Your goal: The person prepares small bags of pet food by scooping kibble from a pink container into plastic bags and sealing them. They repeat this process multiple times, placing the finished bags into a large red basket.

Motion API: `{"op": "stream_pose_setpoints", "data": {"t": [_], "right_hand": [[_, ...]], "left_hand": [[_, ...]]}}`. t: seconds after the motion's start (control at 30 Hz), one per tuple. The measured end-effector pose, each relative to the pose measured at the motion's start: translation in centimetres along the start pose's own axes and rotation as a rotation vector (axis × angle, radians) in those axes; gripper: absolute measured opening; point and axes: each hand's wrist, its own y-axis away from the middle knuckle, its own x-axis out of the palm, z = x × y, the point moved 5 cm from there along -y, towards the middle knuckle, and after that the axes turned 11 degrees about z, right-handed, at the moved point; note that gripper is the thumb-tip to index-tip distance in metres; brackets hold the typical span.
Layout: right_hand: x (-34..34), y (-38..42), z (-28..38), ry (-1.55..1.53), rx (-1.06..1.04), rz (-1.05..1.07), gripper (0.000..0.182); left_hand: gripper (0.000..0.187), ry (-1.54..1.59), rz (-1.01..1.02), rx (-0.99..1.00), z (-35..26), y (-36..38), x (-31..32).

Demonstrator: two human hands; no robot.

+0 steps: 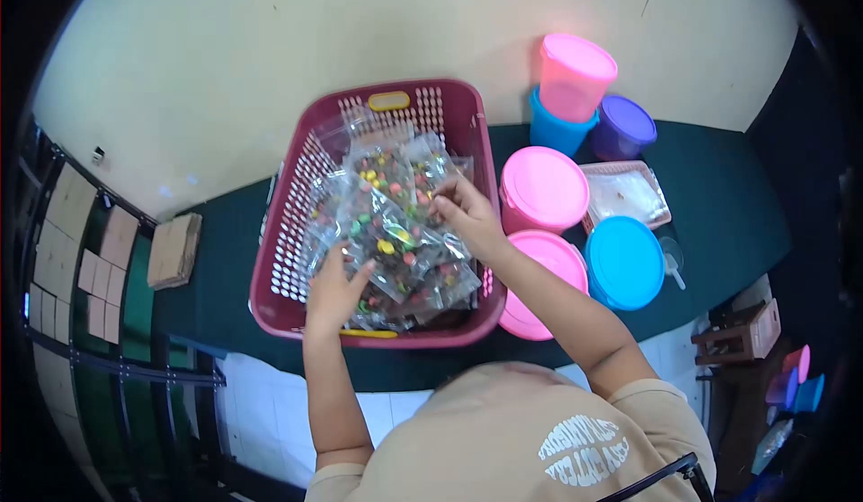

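A maroon plastic laundry-style basket stands on the table, heaped with clear plastic bags of colourful candies. My left hand rests at the near left of the heap, thumb and fingers apart, touching the bags. Over the right side of the pile is my right hand, its fingers loosely bent and apart beside a bag's edge. Some fingertips are hard to make out against the shiny plastic. Several bags overlap, so those lower down are hidden.
Right of the basket stand pink lidded tubs, a blue-lidded tub and a purple tub. A small basket of clear plastic bags and a scoop lie near them. Flat cardboard sits left.
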Motion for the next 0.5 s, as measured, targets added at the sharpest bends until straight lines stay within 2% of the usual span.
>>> {"op": "stream_pose_setpoints", "data": {"t": [0.03,0.1,0.17,0.23,0.3,0.43,0.5], "right_hand": [[0.1,0.9,1.3,0.001,-0.068,-0.034,0.015],[-0.6,4.5,2.5,0.066,-0.024,-0.111,0.010],[-1.0,9.3,3.8,0.594,-0.090,-0.020,0.011],[-1.5,14.0,4.1,0.947,-0.148,0.120,0.018],[-2.5,18.7,4.0,1.033,-0.044,0.102,0.024],[-4.2,23.3,4.2,1.101,0.075,0.082,0.031],[-4.6,24.0,3.1,1.197,0.119,0.230,0.034]], "left_hand": [[0.057,0.050,0.025,-0.075,-0.1,0.3,0.0],[0.056,0.068,0.005,-0.051,0.3,0.6,0.3],[0.056,0.080,-0.019,0.000,0.0,0.3,0.2],[0.057,0.073,0.013,-0.020,-0.5,0.4,0.0],[0.056,0.086,0.041,0.005,-0.3,0.3,0.0],[0.055,0.107,0.075,0.011,-0.7,0.5,0.2],[0.055,0.108,0.047,0.027,-0.6,0.4,0.0]]}}
